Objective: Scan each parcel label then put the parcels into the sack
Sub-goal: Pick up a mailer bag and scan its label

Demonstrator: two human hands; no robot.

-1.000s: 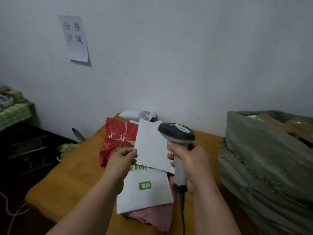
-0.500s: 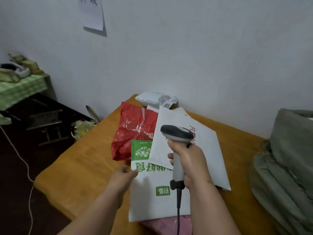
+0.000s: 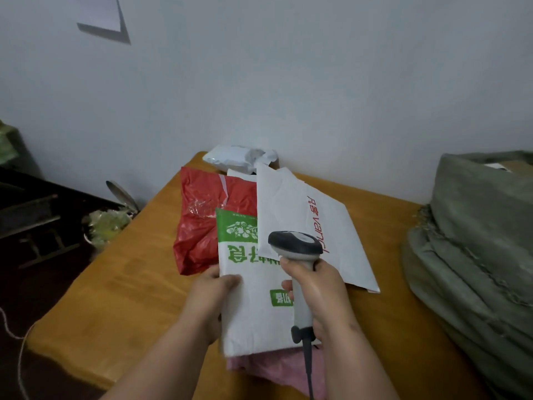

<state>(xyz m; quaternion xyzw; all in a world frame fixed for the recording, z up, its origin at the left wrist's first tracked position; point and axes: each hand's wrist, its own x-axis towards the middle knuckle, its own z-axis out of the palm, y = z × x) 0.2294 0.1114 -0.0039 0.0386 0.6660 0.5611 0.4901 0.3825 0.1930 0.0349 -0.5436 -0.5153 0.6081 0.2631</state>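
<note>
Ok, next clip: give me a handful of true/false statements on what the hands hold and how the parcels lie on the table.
1. The right hand grips the scanner. True.
2. The left hand holds the red parcel. False: it grips the edge of the green-and-white parcel.
3. The white vancl parcel lies partly over the green-and-white one. True.
4. The grey-green sack sits left of the parcels. False: it is on the right.
5. A pink parcel shows beneath the green-and-white parcel. True.

Parcels (image 3: 253, 307) lie overlapped on the table (image 3: 121, 298), the scanner (image 3: 297, 255) above them, the sack (image 3: 473, 255) to their right, wall (image 3: 288, 82) behind
</note>
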